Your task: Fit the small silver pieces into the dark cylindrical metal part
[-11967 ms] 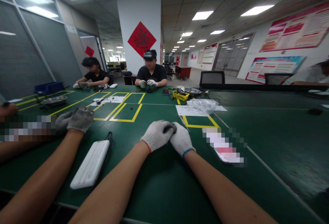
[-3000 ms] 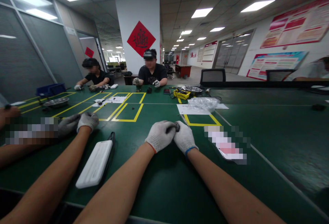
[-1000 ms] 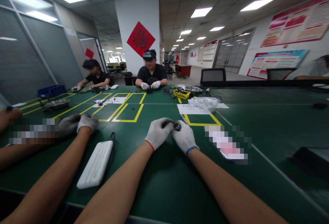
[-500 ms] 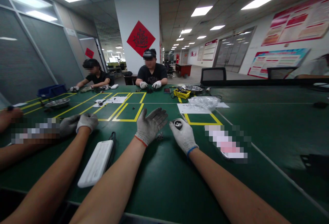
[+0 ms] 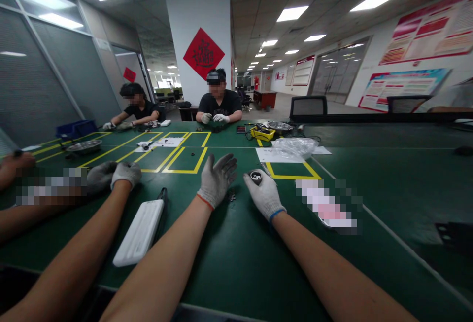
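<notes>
In a white knitted glove with a red-orange cuff, my left hand [image 5: 218,180] stands on edge just above the table, fingers stretched out and holding nothing. Beside its palm lies a small heap of shiny metal parts [image 5: 232,196], too small to name. My right hand [image 5: 264,196], gloved with a blue cuff, is wrapped round a small dark cylindrical part [image 5: 256,177]. The part's round open end faces up and shows light spots inside. A gap of table separates the two hands.
A white power bank [image 5: 138,233] lies left of my left forearm. A co-worker's gloved hands [image 5: 125,175] are at the left. A blurred-out phone-like object [image 5: 327,206] sits at right. Farther off are a plastic bag [image 5: 295,148], a yellow tray [image 5: 261,133] and yellow tape outlines [image 5: 181,171].
My left hand has turned more on edge and shifted slightly right. The metal parts beside it now look more spread out on the table. My right hand keeps its hold on the cylindrical part.
</notes>
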The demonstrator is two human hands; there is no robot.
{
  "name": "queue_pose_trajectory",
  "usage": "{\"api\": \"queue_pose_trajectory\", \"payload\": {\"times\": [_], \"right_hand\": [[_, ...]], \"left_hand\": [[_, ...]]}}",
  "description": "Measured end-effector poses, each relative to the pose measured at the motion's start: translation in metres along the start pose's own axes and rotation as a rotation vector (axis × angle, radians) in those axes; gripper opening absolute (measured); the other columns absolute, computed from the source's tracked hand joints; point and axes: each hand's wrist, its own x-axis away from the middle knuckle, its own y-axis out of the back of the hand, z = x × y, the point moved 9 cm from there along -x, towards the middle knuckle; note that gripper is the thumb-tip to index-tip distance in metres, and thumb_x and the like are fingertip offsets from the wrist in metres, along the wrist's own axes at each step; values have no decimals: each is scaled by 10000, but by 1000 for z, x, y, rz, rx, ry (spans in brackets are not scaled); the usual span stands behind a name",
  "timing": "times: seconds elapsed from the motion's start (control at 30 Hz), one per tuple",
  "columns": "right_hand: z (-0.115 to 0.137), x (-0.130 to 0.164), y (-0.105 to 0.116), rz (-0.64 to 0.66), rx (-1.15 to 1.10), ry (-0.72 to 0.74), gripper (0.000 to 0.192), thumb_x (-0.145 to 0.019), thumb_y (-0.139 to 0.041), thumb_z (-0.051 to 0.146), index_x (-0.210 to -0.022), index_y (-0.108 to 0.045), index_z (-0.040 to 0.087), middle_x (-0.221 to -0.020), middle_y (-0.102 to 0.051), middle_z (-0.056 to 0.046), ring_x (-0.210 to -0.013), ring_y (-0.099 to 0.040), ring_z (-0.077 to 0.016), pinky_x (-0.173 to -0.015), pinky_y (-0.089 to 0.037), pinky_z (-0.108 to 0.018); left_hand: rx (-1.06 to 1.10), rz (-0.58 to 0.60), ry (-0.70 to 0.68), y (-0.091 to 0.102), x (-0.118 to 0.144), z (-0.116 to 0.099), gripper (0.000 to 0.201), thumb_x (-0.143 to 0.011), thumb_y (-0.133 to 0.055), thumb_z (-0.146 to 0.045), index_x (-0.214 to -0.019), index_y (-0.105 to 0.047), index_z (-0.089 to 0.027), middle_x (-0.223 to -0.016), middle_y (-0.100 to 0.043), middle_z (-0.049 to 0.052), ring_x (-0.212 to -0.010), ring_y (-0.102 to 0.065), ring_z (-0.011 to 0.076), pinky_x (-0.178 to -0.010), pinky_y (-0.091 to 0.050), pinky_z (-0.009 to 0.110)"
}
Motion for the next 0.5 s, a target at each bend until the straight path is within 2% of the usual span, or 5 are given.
{"api": "queue_pose_trajectory", "payload": {"times": [0.13,0.37,0.5], "right_hand": [[-4,-1,0,-3,-41,-31,370,-779,-612,588,-745,-607,220,-694,-671,-40,-708,-605,-214,-661,-472,-322],[-12,-4,-5,21,-115,-68,423,-769,-634,635,-686,-538,231,-631,-585,-4,-668,-541,-190,-620,-441,-303],[-9,-3,-4,7,-120,-42,420,-782,-630,633,-706,-555,227,-654,-609,-13,-688,-564,-196,-638,-457,-306]], "left_hand": [[-36,55,6,-10,4,5,681,-851,-439,-764,-1097,-720,-195,-1350,-673,147,-1259,-616,314,-971,-548,420],[-115,67,20,-9,2,12,626,-824,-537,-723,-1030,-735,-166,-1216,-728,175,-1129,-677,320,-870,-571,412],[-147,98,21,-12,0,17,592,-818,-578,-688,-1030,-741,-159,-1170,-745,165,-1099,-691,308,-820,-560,374]]}}
